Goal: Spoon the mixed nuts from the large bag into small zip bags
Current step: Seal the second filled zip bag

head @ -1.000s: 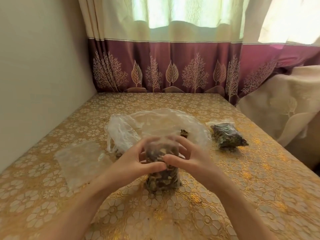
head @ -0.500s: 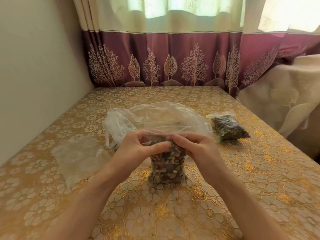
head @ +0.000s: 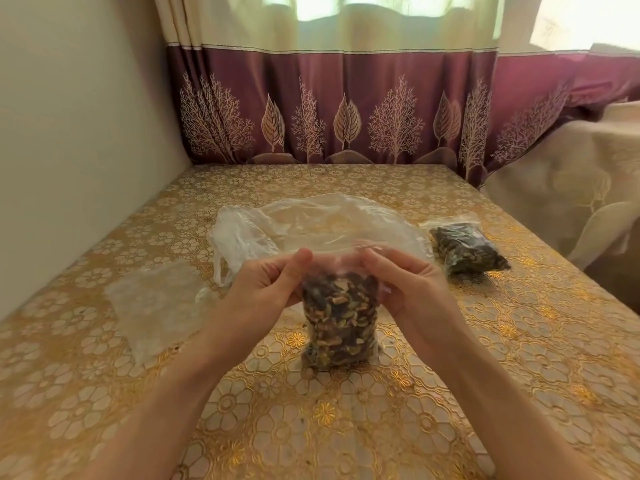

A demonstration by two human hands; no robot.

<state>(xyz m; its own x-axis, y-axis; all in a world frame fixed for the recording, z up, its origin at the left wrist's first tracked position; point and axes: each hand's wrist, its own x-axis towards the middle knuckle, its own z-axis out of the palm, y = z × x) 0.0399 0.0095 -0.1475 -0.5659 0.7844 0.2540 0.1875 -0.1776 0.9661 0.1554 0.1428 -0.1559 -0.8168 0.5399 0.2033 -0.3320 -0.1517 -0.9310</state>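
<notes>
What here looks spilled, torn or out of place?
Nothing stands out. Both hands, left hand and right hand, pinch the top of the upright filled zip bag; no loose nuts show on the tablecloth.

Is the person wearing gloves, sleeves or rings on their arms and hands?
No. The left hand and right hand are bare, with no gloves, and no rings or watch show. Both forearms are bare too: no sleeve reaches into the picture.
</notes>
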